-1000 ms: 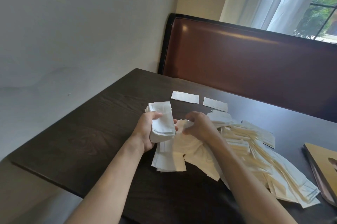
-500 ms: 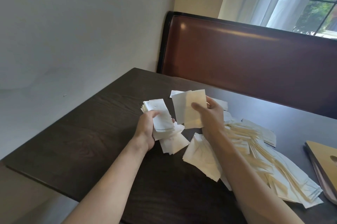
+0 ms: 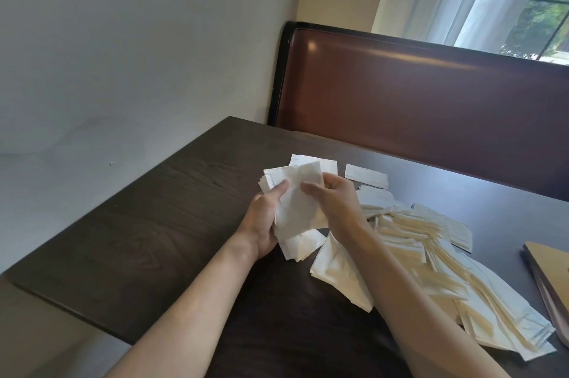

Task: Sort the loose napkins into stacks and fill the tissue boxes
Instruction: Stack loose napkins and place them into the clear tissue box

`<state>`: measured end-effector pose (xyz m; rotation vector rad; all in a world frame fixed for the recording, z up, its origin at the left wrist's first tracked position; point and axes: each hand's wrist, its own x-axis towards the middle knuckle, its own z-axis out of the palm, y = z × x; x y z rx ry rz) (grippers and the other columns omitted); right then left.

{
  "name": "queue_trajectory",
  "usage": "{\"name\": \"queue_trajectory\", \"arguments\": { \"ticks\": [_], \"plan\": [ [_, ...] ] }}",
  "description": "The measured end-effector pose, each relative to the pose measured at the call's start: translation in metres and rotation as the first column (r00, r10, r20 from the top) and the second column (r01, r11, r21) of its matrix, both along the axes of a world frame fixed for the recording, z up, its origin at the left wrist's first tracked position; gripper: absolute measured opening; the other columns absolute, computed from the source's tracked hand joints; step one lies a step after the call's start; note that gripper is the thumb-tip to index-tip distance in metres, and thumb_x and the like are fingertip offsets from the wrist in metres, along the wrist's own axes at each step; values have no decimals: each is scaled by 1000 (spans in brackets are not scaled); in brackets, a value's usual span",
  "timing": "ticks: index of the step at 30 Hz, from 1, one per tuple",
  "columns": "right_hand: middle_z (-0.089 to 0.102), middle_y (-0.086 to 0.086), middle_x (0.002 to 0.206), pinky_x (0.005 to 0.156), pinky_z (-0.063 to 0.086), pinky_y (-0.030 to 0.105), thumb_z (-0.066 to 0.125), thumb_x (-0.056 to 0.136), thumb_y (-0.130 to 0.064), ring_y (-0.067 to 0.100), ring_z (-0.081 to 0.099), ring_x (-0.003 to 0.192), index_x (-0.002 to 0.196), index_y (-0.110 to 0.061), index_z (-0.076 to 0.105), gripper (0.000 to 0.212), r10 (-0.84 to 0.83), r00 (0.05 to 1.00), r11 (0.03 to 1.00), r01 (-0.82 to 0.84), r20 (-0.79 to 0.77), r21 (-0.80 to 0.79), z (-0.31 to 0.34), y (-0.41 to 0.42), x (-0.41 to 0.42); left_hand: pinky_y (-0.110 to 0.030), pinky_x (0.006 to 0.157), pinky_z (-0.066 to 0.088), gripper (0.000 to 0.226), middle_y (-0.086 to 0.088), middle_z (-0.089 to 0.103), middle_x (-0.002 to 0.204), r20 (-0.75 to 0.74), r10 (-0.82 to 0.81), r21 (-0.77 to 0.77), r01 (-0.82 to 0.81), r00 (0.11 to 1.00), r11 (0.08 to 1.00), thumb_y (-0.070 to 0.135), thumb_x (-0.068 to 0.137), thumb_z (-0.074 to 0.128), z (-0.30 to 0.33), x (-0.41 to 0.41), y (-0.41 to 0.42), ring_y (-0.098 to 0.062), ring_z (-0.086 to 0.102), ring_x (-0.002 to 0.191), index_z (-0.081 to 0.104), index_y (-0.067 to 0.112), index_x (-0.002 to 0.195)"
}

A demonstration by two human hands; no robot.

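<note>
Above the dark wooden table [image 3: 147, 223] I hold a stack of white napkins [image 3: 295, 205] between both hands. My left hand [image 3: 263, 223] grips the stack from the left with the thumb on top. My right hand [image 3: 335, 202] pinches its right edge, thumb on the top sheet. A wide heap of loose napkins [image 3: 431, 270] spreads across the table to the right. A few more napkins [image 3: 303, 247] lie just under the held stack. Two single napkins [image 3: 366, 175] lie flat farther back.
A flat tan tissue box [image 3: 551, 267] lies at the table's right edge, partly cut off by the frame. A brown padded bench back [image 3: 431, 94] runs behind the table. A grey wall stands to the left, and the table's left and near edges are close.
My right hand brought the napkins it had lifted over to the left and laid them on the stack in my left hand. Both hands now hold the one stack.
</note>
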<state>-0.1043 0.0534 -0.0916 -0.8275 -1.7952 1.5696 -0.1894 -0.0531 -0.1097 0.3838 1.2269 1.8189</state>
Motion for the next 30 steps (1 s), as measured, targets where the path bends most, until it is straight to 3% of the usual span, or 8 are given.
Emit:
{"name": "queue_trajectory", "arguments": {
  "ticks": [2,4,8,14,17,19,26,30],
  "plan": [
    [60,6,59,42,43,25,65,93,-15,21,54,47,77,-2,70,21,13,998,1000,-11,63,-29,2,4,2,-33,66,56,35,-14,75,107,19,21,-44,-20,1000,999,33,103,50,-2,-2,3,-25,73,85,73,10,115],
    [51,4,53,47,43,30,66,91,-16,23,49,48,70,-4,69,25,-40,992,999,42,117,-13,5,8,4,-37,71,57,33,-12,76,99,89,61,-67,-55,994,996,32,102,50,-2,-5,2,-27,72,84,74,10,108],
    [65,1,64,54,51,32,69,89,-15,21,62,60,70,-12,71,19,-165,986,985,164,25,53,27,15,14,-41,82,57,41,-15,75,107,255,82,-41,-74,964,996,33,101,50,0,-9,0,-29,71,97,68,2,121],
    [74,6,78,61,58,32,71,88,-11,17,69,66,84,-4,74,8,24,988,983,-51,-151,-174,39,7,13,-42,78,59,54,-11,77,105,127,-46,79,36,991,996,62,98,43,6,-5,-4,-25,76,86,67,19,119],
    [75,5,78,68,61,32,71,89,-11,18,71,73,81,-6,74,10,24,999,997,-27,-31,-78,25,2,6,-59,105,45,72,-23,63,131,49,-96,145,88,994,985,72,95,33,-1,-5,-2,-35,63,112,63,18,133],
    [74,8,80,73,60,36,70,90,-11,22,70,76,82,-5,75,11,32,999,999,-32,26,-12,18,1,4,-62,114,32,73,-23,60,133,70,-134,175,120,989,977,72,95,34,-5,-5,-2,-39,55,119,64,17,134],
    [75,9,89,79,59,44,65,93,-9,30,72,84,84,-16,72,14,53,992,989,-68,112,130,16,6,3,-52,109,42,67,-19,67,121,60,-157,70,153,986,986,64,97,37,-6,-1,4,-35,61,110,62,14,133],
    [58,1,56,53,47,25,68,91,-9,17,54,50,68,3,62,26,-2,980,960,-53,198,274,19,8,5,-50,112,42,69,-16,69,120,96,-142,56,137,985,989,64,98,35,-5,-2,5,-32,63,112,63,10,133]
  ]
}}
